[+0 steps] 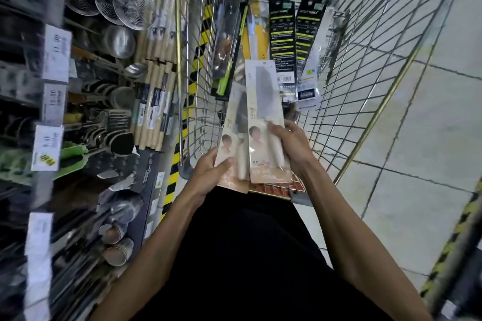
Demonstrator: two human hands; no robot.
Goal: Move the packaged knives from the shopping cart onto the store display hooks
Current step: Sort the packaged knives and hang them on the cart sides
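Note:
Two packaged knives on pale cards are held over the near end of the wire shopping cart (370, 65). My left hand (208, 172) grips the left packaged knife (236, 122) by its lower end. My right hand (292, 146) grips the right packaged knife (266, 101) at its white handle. Further packaged knives lie in the cart: two on black cards (283, 41) (309, 55) and a green-edged one (228, 41) leaning against the cart's left wall.
The store display (109, 81) on the left holds strainers, ladles, rolling pins and price tags (56, 52). Yellow-black floor tape (173, 177) runs between display and cart. Tiled floor (417, 125) lies to the right.

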